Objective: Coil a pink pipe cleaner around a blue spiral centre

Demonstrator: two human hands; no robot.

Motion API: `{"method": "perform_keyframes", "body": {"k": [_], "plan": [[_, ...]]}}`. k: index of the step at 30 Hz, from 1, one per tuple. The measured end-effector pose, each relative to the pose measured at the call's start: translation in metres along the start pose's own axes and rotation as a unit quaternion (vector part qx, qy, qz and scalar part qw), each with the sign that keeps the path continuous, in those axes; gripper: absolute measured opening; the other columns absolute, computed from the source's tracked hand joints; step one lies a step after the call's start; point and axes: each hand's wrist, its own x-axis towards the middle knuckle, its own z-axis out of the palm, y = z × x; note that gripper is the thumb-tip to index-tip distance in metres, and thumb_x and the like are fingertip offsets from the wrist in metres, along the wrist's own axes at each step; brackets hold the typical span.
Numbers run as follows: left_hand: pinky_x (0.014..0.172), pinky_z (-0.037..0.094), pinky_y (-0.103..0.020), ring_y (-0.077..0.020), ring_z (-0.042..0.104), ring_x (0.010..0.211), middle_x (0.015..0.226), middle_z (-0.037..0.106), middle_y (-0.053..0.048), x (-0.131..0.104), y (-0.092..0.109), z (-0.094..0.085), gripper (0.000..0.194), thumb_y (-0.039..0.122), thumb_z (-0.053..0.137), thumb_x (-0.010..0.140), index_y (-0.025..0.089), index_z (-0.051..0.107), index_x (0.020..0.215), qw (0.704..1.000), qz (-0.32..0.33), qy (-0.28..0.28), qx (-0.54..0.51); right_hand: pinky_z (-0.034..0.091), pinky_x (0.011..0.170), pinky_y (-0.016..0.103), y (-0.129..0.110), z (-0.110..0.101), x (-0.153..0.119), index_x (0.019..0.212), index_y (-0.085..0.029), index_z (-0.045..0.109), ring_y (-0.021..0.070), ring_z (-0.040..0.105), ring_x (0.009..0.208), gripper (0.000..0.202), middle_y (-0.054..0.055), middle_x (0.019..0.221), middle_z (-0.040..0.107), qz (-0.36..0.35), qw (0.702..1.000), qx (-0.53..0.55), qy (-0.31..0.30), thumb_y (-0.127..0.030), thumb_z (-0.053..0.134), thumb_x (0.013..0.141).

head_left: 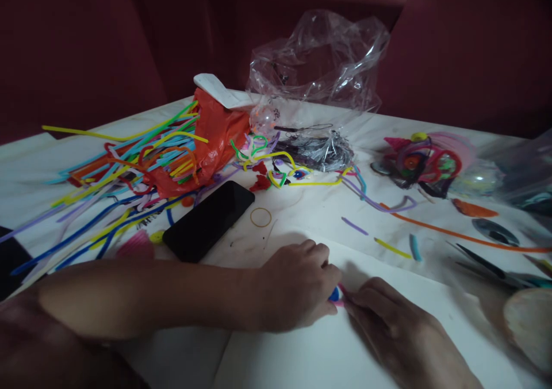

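Over a white sheet [388,360] at the bottom centre, my left hand [297,285] and my right hand [388,320] meet around a small blue, white and pink piece [335,294]. My left hand is closed on its left side, with the fingers curled. From the right, my right hand pinches the piece's pink edge between thumb and fingers. Most of the piece is hidden by the fingers.
A black phone [209,219] lies left of centre by a rubber band [261,217]. Colourful pipe cleaners spill from a red bag [219,136]. Behind stands a clear plastic bag [319,61]. Scissors [483,262] and a round pale object [530,325] are at right.
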Motion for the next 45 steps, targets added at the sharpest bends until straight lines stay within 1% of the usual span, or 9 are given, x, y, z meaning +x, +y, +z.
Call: {"method": "perform_keyframes", "body": {"k": [5, 8, 12, 22, 25, 28, 33, 39, 45], "plan": [[0.067, 0.04, -0.028, -0.0183, 0.05, 0.079, 0.082, 0.054, -0.005, 0.001, 0.001, 0.005, 0.022, 0.036, 0.062, 0.075, 0.015, 0.056, 0.079, 1.0, 0.002, 0.018, -0.003, 0.043, 0.049, 0.021, -0.006, -0.002, 0.002, 0.077, -0.022, 0.057, 0.0128, 0.054, 0.059, 0.029, 0.001, 0.074, 0.052, 0.069, 0.996, 0.05, -0.006, -0.033, 0.037, 0.094], [0.067, 0.04, -0.027, -0.0178, 0.049, 0.08, 0.083, 0.053, -0.005, 0.001, 0.0, 0.005, 0.019, 0.033, 0.062, 0.076, 0.016, 0.055, 0.08, 1.0, 0.002, 0.015, -0.015, 0.041, 0.049, 0.021, -0.005, 0.0, 0.002, 0.074, -0.022, 0.057, 0.0126, 0.052, 0.057, 0.03, 0.0, 0.073, 0.052, 0.086, 0.994, 0.061, -0.01, -0.035, 0.037, 0.094], [0.067, 0.039, -0.027, -0.0175, 0.049, 0.078, 0.082, 0.053, -0.004, 0.0, -0.001, 0.004, 0.017, 0.032, 0.061, 0.076, 0.016, 0.055, 0.079, 1.0, -0.001, 0.012, -0.021, 0.042, 0.05, 0.023, -0.002, 0.003, 0.002, 0.079, -0.022, 0.059, 0.014, 0.054, 0.058, 0.03, 0.001, 0.074, 0.054, 0.074, 0.996, 0.054, 0.025, -0.036, 0.037, 0.093], [0.072, 0.04, -0.027, -0.0168, 0.049, 0.079, 0.081, 0.053, -0.004, 0.008, 0.002, 0.009, 0.013, 0.029, 0.057, 0.077, 0.017, 0.055, 0.079, 0.999, -0.005, 0.023, -0.029, 0.043, 0.05, 0.022, -0.005, -0.002, 0.003, 0.082, -0.023, 0.058, 0.0139, 0.057, 0.061, 0.024, 0.001, 0.076, 0.055, 0.06, 0.998, 0.015, 0.004, -0.029, 0.037, 0.091], [0.071, 0.04, -0.026, -0.0167, 0.048, 0.08, 0.081, 0.053, -0.004, 0.009, 0.003, 0.01, 0.012, 0.027, 0.057, 0.077, 0.016, 0.053, 0.078, 0.999, -0.008, 0.039, -0.035, 0.044, 0.047, 0.022, -0.005, 0.002, 0.002, 0.082, -0.023, 0.058, 0.014, 0.057, 0.059, 0.027, 0.0, 0.075, 0.056, 0.045, 0.998, -0.016, 0.039, -0.031, 0.035, 0.092], [0.07, 0.04, -0.026, -0.0172, 0.049, 0.081, 0.083, 0.053, -0.005, 0.009, 0.004, 0.011, 0.013, 0.027, 0.057, 0.076, 0.016, 0.051, 0.076, 0.999, -0.021, 0.029, -0.04, 0.043, 0.042, 0.022, -0.01, 0.003, 0.003, 0.078, -0.023, 0.058, 0.014, 0.057, 0.053, 0.032, -0.001, 0.07, 0.056, 0.033, 0.995, -0.056, 0.079, -0.031, 0.03, 0.093], [0.071, 0.039, -0.026, -0.0164, 0.048, 0.079, 0.08, 0.052, -0.003, 0.008, 0.006, 0.012, 0.007, 0.023, 0.054, 0.076, 0.017, 0.051, 0.076, 0.998, -0.014, 0.039, -0.039, 0.046, 0.039, 0.021, -0.02, -0.004, 0.01, 0.071, -0.021, 0.057, 0.0135, 0.056, 0.048, 0.038, 0.0, 0.064, 0.054, 0.006, 0.992, -0.101, 0.079, -0.03, 0.027, 0.093], [0.072, 0.038, -0.026, -0.0162, 0.047, 0.079, 0.081, 0.052, -0.003, 0.008, 0.009, 0.015, 0.003, 0.02, 0.052, 0.076, 0.017, 0.051, 0.077, 0.998, -0.014, 0.064, -0.016, 0.044, 0.036, 0.021, -0.022, -0.005, 0.01, 0.069, -0.021, 0.056, 0.0134, 0.055, 0.043, 0.04, -0.001, 0.062, 0.054, 0.005, 0.991, -0.115, 0.075, -0.029, 0.025, 0.093], [0.07, 0.038, -0.027, -0.0167, 0.048, 0.077, 0.077, 0.053, -0.003, 0.009, 0.01, 0.017, 0.004, 0.02, 0.053, 0.075, 0.017, 0.051, 0.073, 0.997, -0.004, 0.072, 0.001, 0.044, 0.042, 0.021, -0.016, -0.003, 0.005, 0.074, -0.021, 0.057, 0.0141, 0.057, 0.05, 0.031, 0.001, 0.068, 0.058, 0.053, 0.996, -0.045, 0.047, -0.032, 0.034, 0.091]]}}
